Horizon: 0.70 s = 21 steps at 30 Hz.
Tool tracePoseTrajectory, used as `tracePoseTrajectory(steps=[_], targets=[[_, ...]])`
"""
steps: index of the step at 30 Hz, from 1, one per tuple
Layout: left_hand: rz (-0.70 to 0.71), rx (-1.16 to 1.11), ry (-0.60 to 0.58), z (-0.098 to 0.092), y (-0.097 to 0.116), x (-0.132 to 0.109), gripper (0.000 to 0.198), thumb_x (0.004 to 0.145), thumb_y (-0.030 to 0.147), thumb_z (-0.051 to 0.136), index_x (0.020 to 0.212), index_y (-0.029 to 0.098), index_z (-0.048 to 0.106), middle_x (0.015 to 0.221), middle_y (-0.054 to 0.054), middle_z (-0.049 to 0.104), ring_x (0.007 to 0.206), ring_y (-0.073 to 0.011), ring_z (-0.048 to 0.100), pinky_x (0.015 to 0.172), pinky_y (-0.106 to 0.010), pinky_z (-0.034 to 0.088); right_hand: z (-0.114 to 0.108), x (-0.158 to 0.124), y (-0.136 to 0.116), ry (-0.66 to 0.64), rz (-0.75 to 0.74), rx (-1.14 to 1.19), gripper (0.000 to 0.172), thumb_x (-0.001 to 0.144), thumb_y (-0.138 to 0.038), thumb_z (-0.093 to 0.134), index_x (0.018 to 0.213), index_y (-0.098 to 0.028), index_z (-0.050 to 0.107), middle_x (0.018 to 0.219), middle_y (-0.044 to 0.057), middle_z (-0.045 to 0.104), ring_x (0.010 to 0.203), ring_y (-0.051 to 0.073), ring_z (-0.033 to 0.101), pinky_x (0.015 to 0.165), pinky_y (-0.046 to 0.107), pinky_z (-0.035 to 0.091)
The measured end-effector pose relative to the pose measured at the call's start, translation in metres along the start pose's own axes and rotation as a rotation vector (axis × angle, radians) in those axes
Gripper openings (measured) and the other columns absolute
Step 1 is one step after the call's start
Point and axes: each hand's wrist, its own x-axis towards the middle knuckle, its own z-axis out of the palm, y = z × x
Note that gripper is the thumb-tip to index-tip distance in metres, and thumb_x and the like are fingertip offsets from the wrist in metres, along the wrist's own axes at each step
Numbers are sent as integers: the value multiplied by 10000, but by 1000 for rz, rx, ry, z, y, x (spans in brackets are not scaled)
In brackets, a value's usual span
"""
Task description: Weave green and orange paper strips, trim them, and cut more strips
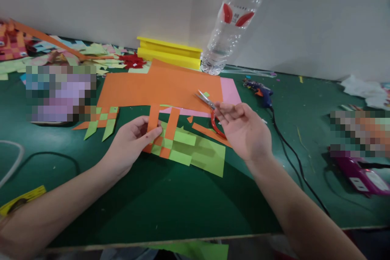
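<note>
My left hand [134, 135] pinches a small woven paper piece [157, 142] of orange and light green strips between thumb and fingers. Two orange strips stand up from its top edge, and green strips stick out to the right. Beneath it lies a green paper sheet [210, 156]. My right hand [245, 130] is turned palm up, fingers loosely bent, with nothing seen in the palm. Behind its fingertips are red-handled scissors [217, 124], blades pointing up and left, partly hidden by the hand; whether they touch it I cannot tell. Another woven orange-green piece [103, 118] lies at left.
Large orange paper [128, 89] lies behind my hands over a pink sheet [230, 89]. A yellow holder [169, 53] and a tilted plastic bottle [234, 20] stand by the wall. A blue glue gun [263, 94] trails its cord at right. Paper scraps [100, 50] pile up back left.
</note>
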Motion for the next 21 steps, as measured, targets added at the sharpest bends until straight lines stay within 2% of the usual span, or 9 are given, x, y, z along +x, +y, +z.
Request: tracePoseTrajectory(steps=[3, 5, 7, 9, 10, 14, 17, 19, 21], targets=[[-2, 20, 1, 0, 1, -1, 233, 779, 369, 755, 924, 198, 691, 875, -12, 682, 832, -149, 621, 751, -246, 493, 1, 0, -4, -9, 103, 57, 273, 869, -327, 585, 650, -241, 447, 557, -55, 467, 718, 145, 645, 893, 343, 533], [-6, 31, 1, 0, 2, -1, 230, 781, 367, 751, 921, 197, 688, 871, -11, 680, 829, -149, 623, 749, -245, 493, 1, 0, -8, -18, 146, 33, 287, 880, -321, 566, 647, -239, 419, 508, -83, 307, 466, 100, 452, 622, 274, 535], [-7, 38, 1, 1, 4, -1, 227, 781, 365, 750, 919, 196, 687, 879, -13, 683, 833, -148, 626, 751, -242, 494, 0, 0, -10, -15, 163, -46, 283, 891, -325, 526, 650, -239, 404, 495, -93, 229, 385, 86, 234, 386, 228, 357], [-6, 39, 4, 1, 4, -1, 231, 782, 367, 749, 923, 195, 688, 889, -17, 689, 837, -151, 632, 755, -245, 499, -1, 0, -10, -17, 148, -155, 289, 896, -343, 498, 649, -244, 387, 487, -97, 194, 388, 86, 138, 334, 227, 193], [-6, 37, 4, 1, 4, -1, 232, 783, 367, 749, 926, 196, 688, 893, -19, 692, 838, -153, 635, 756, -248, 502, -2, -1, -10, -27, 130, -212, 289, 898, -353, 494, 653, -246, 385, 485, -99, 189, 391, 84, 127, 339, 229, 166], [-6, 23, 5, 1, 4, -1, 213, 787, 361, 753, 911, 199, 694, 881, -9, 692, 819, -140, 634, 747, -237, 503, -1, -8, -4, -80, -47, -564, 253, 896, -365, 523, 690, -238, 449, 487, -95, 270, 392, 73, 213, 379, 237, 211], [-8, 14, 2, 1, 3, -1, 217, 784, 361, 762, 921, 205, 697, 868, 0, 691, 810, -131, 632, 739, -226, 502, 1, -16, 2, -121, -326, -1057, 242, 880, -285, 555, 657, -214, 496, 518, -57, 420, 439, 77, 350, 437, 247, 293], [-11, 3, -2, 1, 3, -1, 225, 781, 359, 768, 930, 207, 695, 880, 2, 696, 810, -128, 635, 739, -223, 504, 1, -18, 5, -198, -495, -1271, 259, 880, -269, 566, 631, -211, 523, 511, -41, 472, 461, 97, 418, 474, 267, 349], [-12, -10, 2, 1, 4, -1, 228, 777, 353, 773, 929, 205, 689, 887, 2, 702, 811, -127, 640, 745, -223, 508, 1, -19, 8, -294, -585, -1358, 182, 897, -241, 552, 728, -215, 614, 624, 5, 616, 594, 149, 571, 592, 309, 466]])
